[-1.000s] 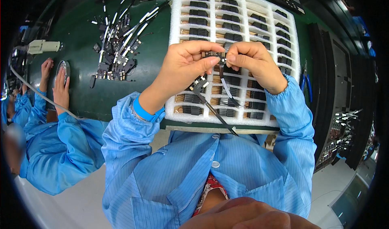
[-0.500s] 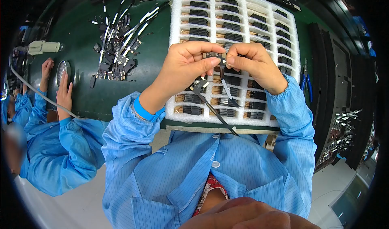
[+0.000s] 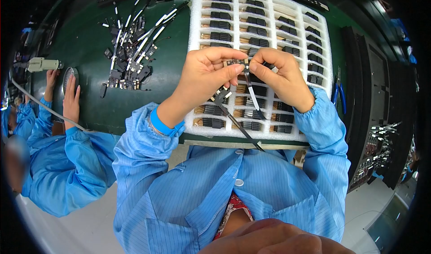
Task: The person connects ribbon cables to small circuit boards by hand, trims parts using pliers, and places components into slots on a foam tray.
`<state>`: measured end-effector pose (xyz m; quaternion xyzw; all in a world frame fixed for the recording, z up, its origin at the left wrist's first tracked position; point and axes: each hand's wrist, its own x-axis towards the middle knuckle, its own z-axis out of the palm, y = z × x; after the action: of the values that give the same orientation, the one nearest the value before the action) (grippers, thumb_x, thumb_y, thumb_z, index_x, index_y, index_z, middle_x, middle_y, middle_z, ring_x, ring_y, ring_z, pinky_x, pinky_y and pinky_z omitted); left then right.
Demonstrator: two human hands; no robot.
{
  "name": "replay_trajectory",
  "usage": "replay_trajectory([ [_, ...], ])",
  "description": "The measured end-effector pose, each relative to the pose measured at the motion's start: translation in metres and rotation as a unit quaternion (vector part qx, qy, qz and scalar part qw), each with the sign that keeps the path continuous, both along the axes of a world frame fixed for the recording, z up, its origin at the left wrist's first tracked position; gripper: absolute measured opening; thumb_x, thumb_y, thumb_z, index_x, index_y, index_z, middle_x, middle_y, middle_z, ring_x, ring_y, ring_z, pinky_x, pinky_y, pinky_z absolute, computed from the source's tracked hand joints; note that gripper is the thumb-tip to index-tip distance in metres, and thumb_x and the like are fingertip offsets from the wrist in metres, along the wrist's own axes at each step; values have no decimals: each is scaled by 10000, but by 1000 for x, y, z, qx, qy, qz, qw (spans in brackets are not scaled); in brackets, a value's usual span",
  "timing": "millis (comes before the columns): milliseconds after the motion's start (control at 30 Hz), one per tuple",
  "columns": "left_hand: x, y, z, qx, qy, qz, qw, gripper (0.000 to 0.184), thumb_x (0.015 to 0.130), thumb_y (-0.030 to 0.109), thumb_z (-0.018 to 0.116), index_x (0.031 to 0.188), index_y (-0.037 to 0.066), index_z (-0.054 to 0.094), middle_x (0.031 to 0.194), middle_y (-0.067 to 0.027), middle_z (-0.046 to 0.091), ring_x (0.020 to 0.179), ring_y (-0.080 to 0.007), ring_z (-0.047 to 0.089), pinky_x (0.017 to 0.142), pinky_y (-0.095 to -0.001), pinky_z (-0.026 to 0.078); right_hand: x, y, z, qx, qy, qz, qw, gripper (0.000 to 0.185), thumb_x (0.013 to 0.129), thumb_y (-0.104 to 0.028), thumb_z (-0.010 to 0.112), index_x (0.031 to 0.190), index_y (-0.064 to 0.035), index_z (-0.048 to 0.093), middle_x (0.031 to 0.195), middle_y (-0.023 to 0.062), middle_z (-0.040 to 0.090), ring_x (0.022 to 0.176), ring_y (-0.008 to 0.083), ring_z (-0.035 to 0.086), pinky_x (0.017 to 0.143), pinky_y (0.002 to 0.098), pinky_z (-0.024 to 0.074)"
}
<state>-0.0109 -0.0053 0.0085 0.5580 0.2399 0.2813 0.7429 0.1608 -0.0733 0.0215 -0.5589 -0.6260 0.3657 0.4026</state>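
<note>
Over the white foam tray (image 3: 193, 29), my left hand (image 3: 208, 72) pinches a small black electronic part (image 3: 235, 62) between thumb and fingers. A cable with a white strip (image 3: 252, 96) hangs down from this part. Below the left fingers is another dark part with connectors (image 3: 221, 95), its black cable running down past the tray's front edge. My right hand (image 3: 280, 74) is closed at the right end of the held part, thumb against forefinger; what its fingertips grip is too small to make out. Rows of black parts fill many tray slots.
A pile of black parts and white-marked cables (image 3: 130, 56) lies on the green table at the left. Blue-handled pliers (image 3: 342, 97) lie right of the tray. At the far left a co-worker's hand (image 3: 71, 102) is by a round metal object (image 3: 70, 76).
My right hand has shifted slightly down, and the white-striped cable hangs a little differently. My left hand keeps its pinch. The co-worker's farther hand has moved up to the pale device.
</note>
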Motion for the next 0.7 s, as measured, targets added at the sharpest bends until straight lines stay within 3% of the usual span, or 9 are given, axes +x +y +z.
replay_trajectory([
  [333,1,-3,-1,-11,1,15,1000,214,770,38,588,971,-33,572,673,-53,593,558,-60,549,473,-157,445,3,3,0,32,-29,23,999,137,755,-119,550,741,17,550,676,109,560,612,197,537,551,291,420],
  [700,1,-2,-3,-2,-13,12,1000,205,772,31,585,966,-34,573,672,-59,591,564,-69,552,484,-167,458,3,3,1,55,-46,16,997,99,708,-82,559,717,16,551,662,97,568,599,174,547,542,279,431],
])
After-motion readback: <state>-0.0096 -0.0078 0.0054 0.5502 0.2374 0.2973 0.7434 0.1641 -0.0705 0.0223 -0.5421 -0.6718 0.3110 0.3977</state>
